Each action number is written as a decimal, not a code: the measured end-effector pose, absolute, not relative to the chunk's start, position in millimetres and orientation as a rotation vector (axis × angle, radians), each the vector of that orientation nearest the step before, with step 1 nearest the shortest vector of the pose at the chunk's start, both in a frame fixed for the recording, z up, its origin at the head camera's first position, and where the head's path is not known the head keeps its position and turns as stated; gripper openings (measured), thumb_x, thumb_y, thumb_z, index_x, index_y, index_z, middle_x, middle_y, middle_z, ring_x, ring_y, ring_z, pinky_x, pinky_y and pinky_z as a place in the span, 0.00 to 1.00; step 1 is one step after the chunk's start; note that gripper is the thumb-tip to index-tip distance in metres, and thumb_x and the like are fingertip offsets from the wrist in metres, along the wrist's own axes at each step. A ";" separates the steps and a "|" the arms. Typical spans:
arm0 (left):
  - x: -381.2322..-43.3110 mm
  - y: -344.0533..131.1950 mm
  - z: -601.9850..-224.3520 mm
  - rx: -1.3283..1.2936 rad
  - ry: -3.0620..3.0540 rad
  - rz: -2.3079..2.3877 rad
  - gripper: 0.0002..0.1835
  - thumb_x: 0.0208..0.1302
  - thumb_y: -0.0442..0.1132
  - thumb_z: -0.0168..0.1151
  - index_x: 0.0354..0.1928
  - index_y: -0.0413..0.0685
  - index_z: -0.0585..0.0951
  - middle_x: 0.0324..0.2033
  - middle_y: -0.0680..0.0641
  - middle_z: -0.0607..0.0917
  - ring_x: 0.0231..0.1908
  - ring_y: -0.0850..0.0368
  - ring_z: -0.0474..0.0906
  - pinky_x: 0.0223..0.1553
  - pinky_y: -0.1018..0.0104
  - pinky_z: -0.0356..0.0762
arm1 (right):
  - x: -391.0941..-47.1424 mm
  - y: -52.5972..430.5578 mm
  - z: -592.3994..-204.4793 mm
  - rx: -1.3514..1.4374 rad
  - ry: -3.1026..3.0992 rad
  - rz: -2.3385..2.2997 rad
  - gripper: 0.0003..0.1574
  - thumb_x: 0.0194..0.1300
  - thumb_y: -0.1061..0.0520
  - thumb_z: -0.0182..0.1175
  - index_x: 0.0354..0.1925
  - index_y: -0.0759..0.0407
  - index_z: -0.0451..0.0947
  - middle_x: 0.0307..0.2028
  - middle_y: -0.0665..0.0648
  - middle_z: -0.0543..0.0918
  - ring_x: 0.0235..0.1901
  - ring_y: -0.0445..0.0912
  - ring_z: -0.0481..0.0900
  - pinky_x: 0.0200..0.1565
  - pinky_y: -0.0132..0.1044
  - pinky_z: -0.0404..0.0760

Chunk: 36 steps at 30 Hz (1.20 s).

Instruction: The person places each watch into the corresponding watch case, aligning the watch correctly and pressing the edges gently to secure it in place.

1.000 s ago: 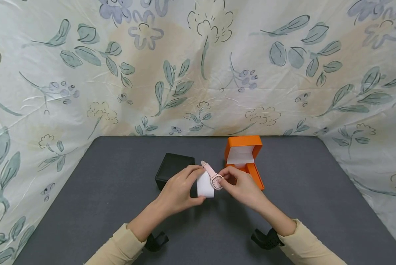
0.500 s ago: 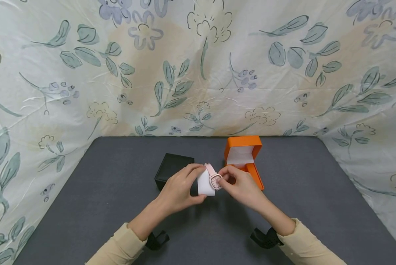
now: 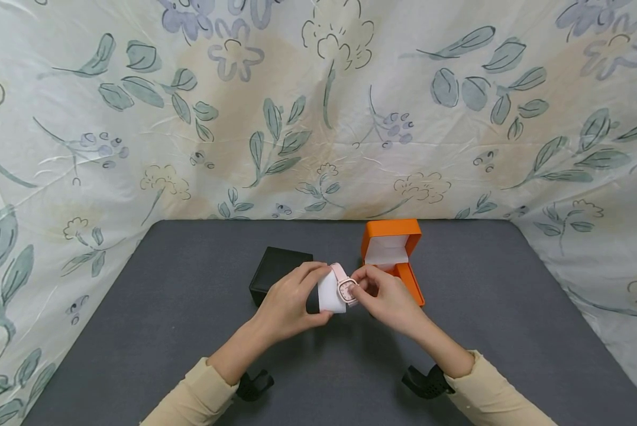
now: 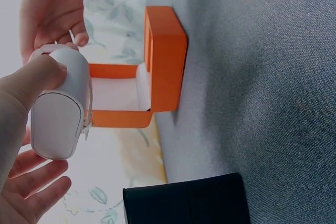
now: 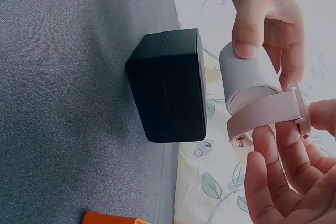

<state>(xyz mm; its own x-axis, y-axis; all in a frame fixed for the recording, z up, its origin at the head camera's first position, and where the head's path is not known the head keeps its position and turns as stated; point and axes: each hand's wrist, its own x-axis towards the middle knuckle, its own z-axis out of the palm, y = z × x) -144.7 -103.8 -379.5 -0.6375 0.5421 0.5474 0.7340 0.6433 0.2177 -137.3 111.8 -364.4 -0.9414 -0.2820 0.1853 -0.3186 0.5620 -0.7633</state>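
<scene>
My left hand [image 3: 291, 302] grips a white watch pillow [image 3: 330, 294] between thumb and fingers above the grey table [image 3: 190, 307]. A pink watch [image 3: 345, 287] is wrapped round the pillow. My right hand [image 3: 384, 299] pinches the watch at its case. In the right wrist view the pink strap [image 5: 265, 114] circles the white pillow [image 5: 247, 74], with my right fingers [image 5: 278, 166] below it. The left wrist view has the pillow [image 4: 60, 108] under my left thumb [image 4: 37, 77].
An open orange box [image 3: 391, 251] with a white lining stands just behind my right hand. A shut black box [image 3: 278, 269] lies behind my left hand. Flowered cloth [image 3: 318, 106] walls the table at the back and on both sides.
The free end of the pink strap, which stuck up a second ago, now lies down against the pillow. Both hands have stayed where they were.
</scene>
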 end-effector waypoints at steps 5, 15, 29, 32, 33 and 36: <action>-146.0 -103.1 -380.3 -1.003 -2.407 -0.601 0.37 0.40 0.50 0.72 0.56 0.45 0.74 0.51 0.49 0.75 0.49 0.57 0.75 0.46 0.65 0.76 | -137.7 111.2 -365.8 0.518 -2.746 1.353 0.05 0.60 0.56 0.61 0.36 0.52 0.75 0.22 0.46 0.75 0.18 0.39 0.68 0.21 0.30 0.69; -147.8 -100.5 -381.6 -0.984 -2.371 -0.608 0.36 0.39 0.48 0.72 0.54 0.44 0.75 0.50 0.48 0.76 0.48 0.57 0.75 0.43 0.65 0.77 | -137.1 109.5 -369.1 0.508 -2.740 1.387 0.06 0.60 0.56 0.61 0.37 0.52 0.74 0.22 0.46 0.75 0.18 0.39 0.69 0.21 0.30 0.70; -148.9 -102.7 -383.2 -0.945 -2.392 -0.614 0.36 0.39 0.48 0.71 0.54 0.45 0.75 0.50 0.49 0.76 0.48 0.58 0.75 0.42 0.66 0.78 | -136.4 110.7 -376.6 0.587 -2.722 1.474 0.13 0.62 0.56 0.60 0.45 0.57 0.74 0.28 0.49 0.78 0.25 0.39 0.74 0.30 0.30 0.76; -150.0 -105.0 -383.6 -0.934 -2.389 -0.635 0.35 0.39 0.48 0.71 0.54 0.45 0.75 0.50 0.49 0.76 0.48 0.58 0.75 0.42 0.65 0.78 | -135.4 113.5 -377.6 0.660 -2.723 1.489 0.19 0.60 0.57 0.61 0.50 0.59 0.72 0.33 0.49 0.79 0.31 0.39 0.77 0.37 0.32 0.79; -150.1 -105.5 -383.7 -0.933 -2.386 -0.637 0.36 0.39 0.48 0.72 0.54 0.45 0.75 0.50 0.49 0.76 0.48 0.58 0.75 0.42 0.65 0.78 | -135.4 114.6 -378.2 0.685 -2.724 1.486 0.20 0.60 0.58 0.61 0.51 0.59 0.72 0.34 0.50 0.79 0.32 0.39 0.77 0.39 0.32 0.79; -150.3 -106.3 -383.4 -0.936 -2.372 -0.644 0.36 0.38 0.48 0.72 0.54 0.45 0.75 0.50 0.48 0.76 0.48 0.57 0.75 0.42 0.65 0.78 | -135.9 117.0 -378.8 0.747 -2.721 1.471 0.21 0.59 0.60 0.61 0.52 0.59 0.72 0.36 0.50 0.79 0.35 0.39 0.77 0.40 0.32 0.79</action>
